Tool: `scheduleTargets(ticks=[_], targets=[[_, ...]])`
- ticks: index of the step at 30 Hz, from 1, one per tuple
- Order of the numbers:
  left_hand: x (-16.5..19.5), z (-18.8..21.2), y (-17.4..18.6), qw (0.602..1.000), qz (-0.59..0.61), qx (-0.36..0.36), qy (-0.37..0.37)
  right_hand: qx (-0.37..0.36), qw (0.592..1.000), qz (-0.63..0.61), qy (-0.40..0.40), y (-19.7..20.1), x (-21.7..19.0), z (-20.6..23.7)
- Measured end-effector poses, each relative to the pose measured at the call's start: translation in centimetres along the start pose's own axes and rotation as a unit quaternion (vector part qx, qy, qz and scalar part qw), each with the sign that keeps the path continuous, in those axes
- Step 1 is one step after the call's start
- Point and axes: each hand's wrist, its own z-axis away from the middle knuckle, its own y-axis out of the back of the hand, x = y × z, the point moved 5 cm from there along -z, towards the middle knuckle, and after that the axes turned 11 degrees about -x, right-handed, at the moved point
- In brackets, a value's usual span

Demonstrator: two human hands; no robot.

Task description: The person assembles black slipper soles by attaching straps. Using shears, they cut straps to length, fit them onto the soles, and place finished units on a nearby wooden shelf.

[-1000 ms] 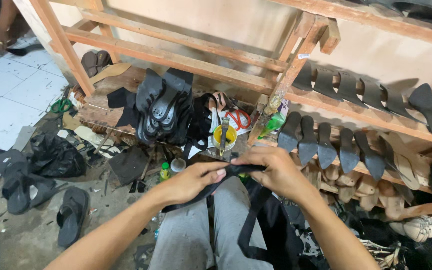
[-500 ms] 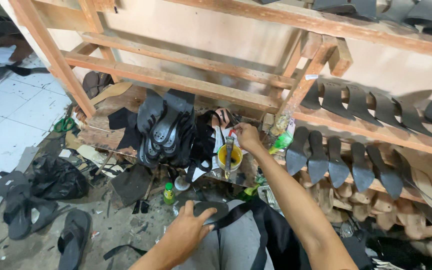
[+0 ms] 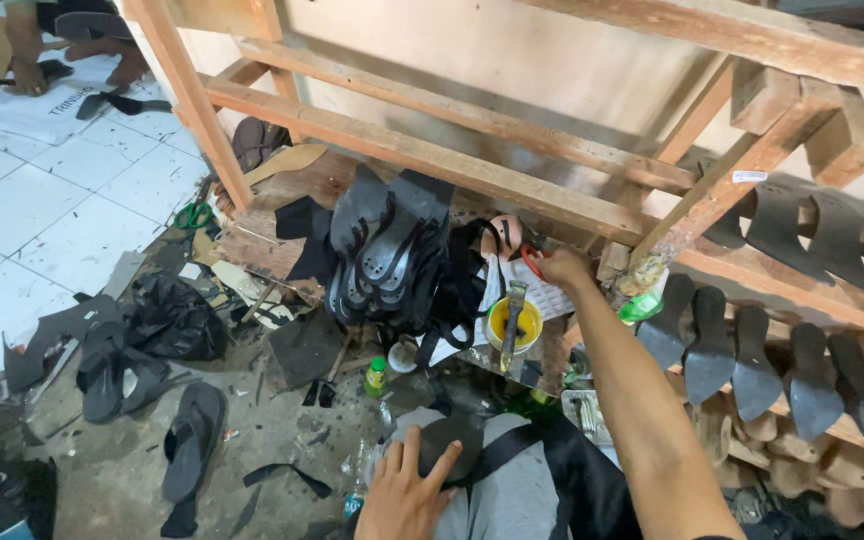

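Since a moment ago the right hand (image 3: 564,268) has pushed further out toward the wooden rack (image 3: 472,165), reaching mid-frame beside the red-handled scissors (image 3: 530,262); whether its grip is closed on them I cannot tell. The left hand (image 3: 404,492) stays low at the bottom centre, fingers spread flat on the dark sole piece (image 3: 449,443) lying on the lap. A yellow glue pot (image 3: 512,325) with a brush sits just below the right hand. Black soles (image 3: 384,250) lean left of it.
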Motion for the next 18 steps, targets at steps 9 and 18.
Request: scheduleTargets(ticks=[9, 18], targets=[[1.2, 1.7, 3.9, 0.996, 0.075, 0.038, -0.024, -0.148, 0.876, -0.458, 0.014, -0.6, -0.7, 4.5], [0.2, 1.9, 7.8, 0.873, 0.478, -0.094, 0.009, -0.225, 0.783, -0.535, 0.223, -2.6, 2.3, 27.6]])
